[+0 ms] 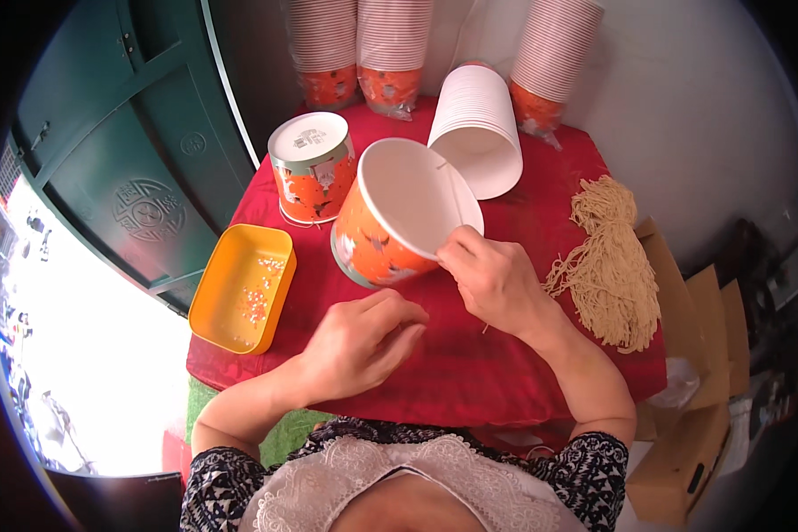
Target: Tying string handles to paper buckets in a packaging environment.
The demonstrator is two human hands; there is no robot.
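Note:
An orange paper bucket (383, 232) with a white inside lies tilted on the red tablecloth (470, 355), mouth facing up and right. My right hand (492, 277) pinches its rim at the lower right, where a thin beige string (453, 193) runs across the inside. My left hand (362, 341) sits just below the bucket with fingers curled, touching its lower side; whether it holds anything is hidden. A second orange bucket (313, 168) stands upside down behind it.
A yellow tray (206, 306) with small beads sits at the left table edge. A bundle of beige strings (610, 262) lies at the right. A stack of white buckets (479, 124) lies on its side; wrapped stacks (394, 49) stand behind. Cardboard boxes (692, 426) are at right.

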